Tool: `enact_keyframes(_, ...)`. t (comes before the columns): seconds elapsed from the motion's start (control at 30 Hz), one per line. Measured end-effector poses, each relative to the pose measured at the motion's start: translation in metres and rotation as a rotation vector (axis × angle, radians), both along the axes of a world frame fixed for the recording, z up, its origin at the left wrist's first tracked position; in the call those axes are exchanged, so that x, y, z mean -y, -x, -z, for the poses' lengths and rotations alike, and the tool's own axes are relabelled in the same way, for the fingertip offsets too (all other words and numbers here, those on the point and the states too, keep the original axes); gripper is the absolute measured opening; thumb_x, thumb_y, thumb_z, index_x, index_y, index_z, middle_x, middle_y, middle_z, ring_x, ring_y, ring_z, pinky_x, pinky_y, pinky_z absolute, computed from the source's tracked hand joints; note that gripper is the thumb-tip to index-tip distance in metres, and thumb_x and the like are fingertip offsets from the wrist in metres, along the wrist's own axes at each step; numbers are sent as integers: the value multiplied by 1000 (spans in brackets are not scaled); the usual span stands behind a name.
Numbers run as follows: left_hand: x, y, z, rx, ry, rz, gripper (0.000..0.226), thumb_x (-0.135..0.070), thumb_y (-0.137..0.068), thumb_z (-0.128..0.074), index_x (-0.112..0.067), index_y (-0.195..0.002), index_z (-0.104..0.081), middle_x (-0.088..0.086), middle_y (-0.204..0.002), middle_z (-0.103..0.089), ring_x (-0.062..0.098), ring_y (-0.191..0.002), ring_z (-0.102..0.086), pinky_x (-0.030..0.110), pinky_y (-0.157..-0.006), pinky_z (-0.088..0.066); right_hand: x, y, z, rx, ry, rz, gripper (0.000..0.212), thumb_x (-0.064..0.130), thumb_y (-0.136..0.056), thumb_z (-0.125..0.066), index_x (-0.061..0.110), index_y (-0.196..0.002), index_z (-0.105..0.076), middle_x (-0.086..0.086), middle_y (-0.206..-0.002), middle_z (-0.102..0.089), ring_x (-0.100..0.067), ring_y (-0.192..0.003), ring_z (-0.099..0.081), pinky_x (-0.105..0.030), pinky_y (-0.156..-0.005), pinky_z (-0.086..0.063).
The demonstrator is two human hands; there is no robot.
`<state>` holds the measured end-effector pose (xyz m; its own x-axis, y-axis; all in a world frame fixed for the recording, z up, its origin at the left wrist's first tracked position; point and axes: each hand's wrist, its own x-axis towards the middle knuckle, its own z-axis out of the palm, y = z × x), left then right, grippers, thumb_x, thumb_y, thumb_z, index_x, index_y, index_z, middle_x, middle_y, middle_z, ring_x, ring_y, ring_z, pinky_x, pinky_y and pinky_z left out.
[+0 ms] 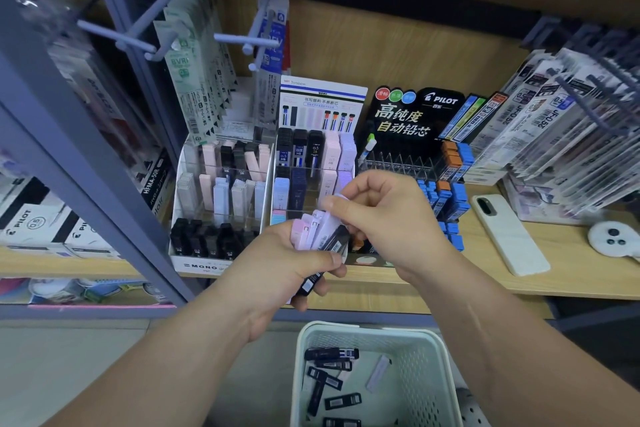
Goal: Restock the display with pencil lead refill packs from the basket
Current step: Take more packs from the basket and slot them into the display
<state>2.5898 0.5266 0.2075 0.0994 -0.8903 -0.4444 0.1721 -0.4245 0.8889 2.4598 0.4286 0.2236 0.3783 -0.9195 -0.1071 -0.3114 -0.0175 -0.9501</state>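
My left hand grips a fanned bunch of lead refill packs, pink, lilac and black, in front of the shelf edge. My right hand pinches the top of one pale lilac pack in that bunch. Behind the hands stands the Tombow display, a clear tiered rack with black, pink and lilac packs. To its left is the white MONO display. Below, a pale green basket holds several black packs and one lilac pack.
A black Pilot lead rack with blue and orange packs stands at the right. A white phone and a round white item lie on the wooden shelf. Hooks with hanging refills stick out at the left and right.
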Motion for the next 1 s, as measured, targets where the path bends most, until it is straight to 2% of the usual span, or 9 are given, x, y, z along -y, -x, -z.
enact_keyframes(0.13, 1, -2, 1, 4, -7, -55, 17, -6, -86, -70, -13, -101, -66, 9, -83, -76, 17, -59, -57, 24, -43, -37, 10, 3, -11, 55, -26, 29, 6, 6, -84, -74, 8, -89, -72, -10, -71, -73, -17, -60, -66, -28, -59, -54)
enact_keyframes(0.23, 1, -4, 3, 10, -17, -106, 13, -6, -87, -69, -9, -99, -67, 9, -84, -77, 17, -59, -58, 24, -43, -37, 30, 10, -23, 139, 11, 101, 15, -1, -88, -69, 10, -98, -71, -12, -82, -75, -20, -68, -70, -30, -69, -59)
enact_keyframes(0.4, 2, -5, 3, -7, -17, -136, 15, -6, -87, -69, -10, -102, -66, 10, -87, -77, 17, -59, -59, 24, -44, -38, 66, 12, -28, -72, 375, 117, 21, 7, -89, -70, 16, -108, -71, -2, -88, -74, -18, -78, -72, -37, -79, -61)
enact_keyframes(0.47, 3, -5, 3, -12, -17, -136, 16, -7, -87, -68, -11, -103, -67, 9, -87, -77, 16, -59, -59, 25, -45, -38, 73, 8, -26, -182, 501, 79, 21, 10, -90, -70, 18, -109, -71, 5, -87, -71, -11, -80, -69, -31, -79, -59)
enact_keyframes(0.6, 4, -5, 4, -31, -22, -141, 17, -8, -88, -68, -12, -104, -68, 9, -86, -77, 16, -59, -58, 24, -45, -39, 80, 2, -22, -302, 690, 2, 19, 12, -91, -68, 18, -110, -71, 19, -83, -63, 10, -74, -60, -6, -72, -47)
enact_keyframes(0.7, 4, -6, 4, -41, -27, -148, 17, -7, -88, -69, -11, -104, -67, 10, -86, -77, 16, -58, -58, 25, -44, -38, 82, 0, -17, -371, 785, -44, 19, 11, -92, -67, 15, -111, -71, 10, -89, -67, 2, -76, -60, -8, -75, -47)
enact_keyframes(0.8, 4, -6, 5, -42, -31, -150, 16, -8, -88, -69, -11, -104, -67, 10, -86, -77, 15, -58, -58, 25, -44, -38, 81, -1, -15, -386, 817, -43, 20, 12, -92, -67, 15, -111, -70, 8, -92, -67, -3, -80, -61, -17, -78, -51)
enact_keyframes(0.9, 4, -7, 6, -41, -31, -165, 18, -9, -87, -70, -11, -104, -67, 10, -87, -77, 15, -58, -59, 25, -44, -39, 79, -3, -15, -363, 785, -15, 20, 13, -91, -67, 16, -110, -71, 12, -89, -67, 6, -73, -59, -4, -73, -44)
enact_keyframes(1.0, 5, -9, 7, -60, -27, -213, 14, -10, -86, -71, -12, -100, -67, 11, -86, -77, 15, -57, -59, 24, -43, -39, 73, -4, -15, -279, 669, -26, 19, 13, -91, -68, 17, -109, -71, 15, -84, -65, 6, -74, -60, -8, -72, -48)
